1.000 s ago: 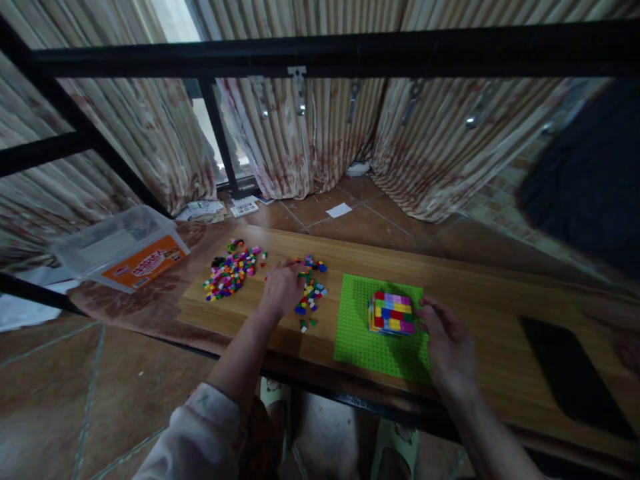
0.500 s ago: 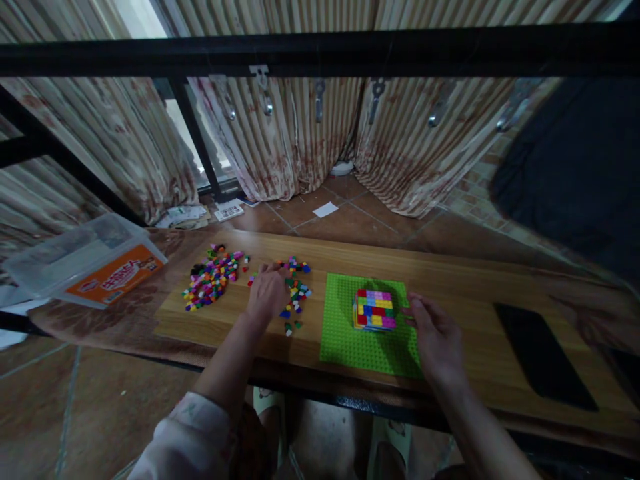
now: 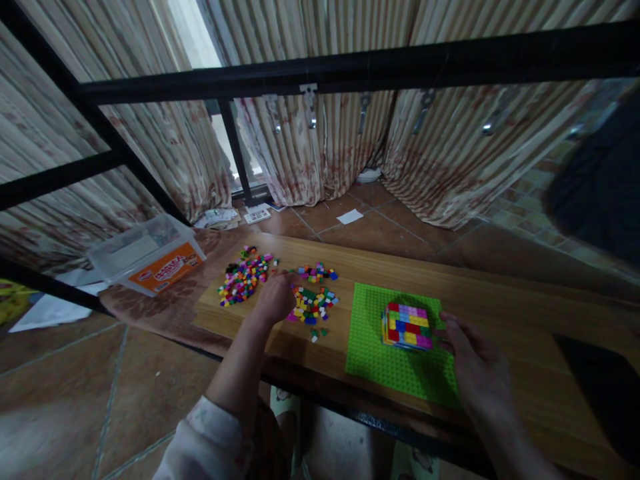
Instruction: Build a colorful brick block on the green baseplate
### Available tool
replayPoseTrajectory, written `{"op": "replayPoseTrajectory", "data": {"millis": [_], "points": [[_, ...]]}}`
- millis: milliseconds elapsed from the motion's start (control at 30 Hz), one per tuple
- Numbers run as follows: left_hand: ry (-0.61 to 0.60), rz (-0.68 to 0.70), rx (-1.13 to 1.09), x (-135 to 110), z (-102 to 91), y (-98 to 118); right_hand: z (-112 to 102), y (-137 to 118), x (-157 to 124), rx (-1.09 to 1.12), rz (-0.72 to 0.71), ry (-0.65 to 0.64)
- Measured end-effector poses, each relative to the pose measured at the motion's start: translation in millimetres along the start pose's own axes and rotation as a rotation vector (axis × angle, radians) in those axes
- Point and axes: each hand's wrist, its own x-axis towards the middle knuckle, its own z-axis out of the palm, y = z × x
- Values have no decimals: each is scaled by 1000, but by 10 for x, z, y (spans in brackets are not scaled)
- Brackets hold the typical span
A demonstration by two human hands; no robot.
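A green studded baseplate (image 3: pixel 385 360) lies on the wooden table (image 3: pixel 505 307). On it stands a multicoloured brick block (image 3: pixel 407 325). My right hand (image 3: pixel 473 363) rests on the plate's right side, fingertips touching the block's right edge. My left hand (image 3: pixel 276 298) lies palm down at the left edge of a small scatter of loose bricks (image 3: pixel 313 303); whether it holds a brick is hidden. A larger heap of loose bricks (image 3: pixel 243 279) lies further left.
A clear plastic box with an orange label (image 3: pixel 150 257) sits at the table's left end. A dark flat object (image 3: pixel 600 387) lies at the right. A black metal frame (image 3: pixel 350 67) crosses overhead. Papers lie on the tiled floor by the curtains.
The view has swung, shifting everything in frame. My left hand stays at the small scatter of bricks, and my right hand stays beside the block.
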Motion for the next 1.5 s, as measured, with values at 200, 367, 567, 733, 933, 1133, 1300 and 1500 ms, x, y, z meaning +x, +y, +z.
{"op": "replayPoseTrajectory", "data": {"millis": [200, 367, 567, 733, 933, 1133, 1300, 1500], "points": [[34, -79, 13, 12, 20, -169, 17, -83, -27, -108, 65, -1], [34, -19, 25, 3, 38, -90, 8, -111, -35, -194, 61, -26], [85, -42, -15, 44, 99, -61, 40, -159, -52, -197, 85, -10], [79, -87, -103, 82, 42, -110, 32, -141, -43, -208, 86, -24], [48, -58, -138, 82, -1, -291, 10, -111, -29, -240, 61, -40], [41, 18, -100, 40, 63, -360, 16, -78, -22, -209, 36, -46], [61, 87, -106, 55, 3, -321, 37, -55, -25, -156, -10, -38], [155, 139, -377, 34, -22, 58, 85, -22, -11, -46, -27, -48]]}}
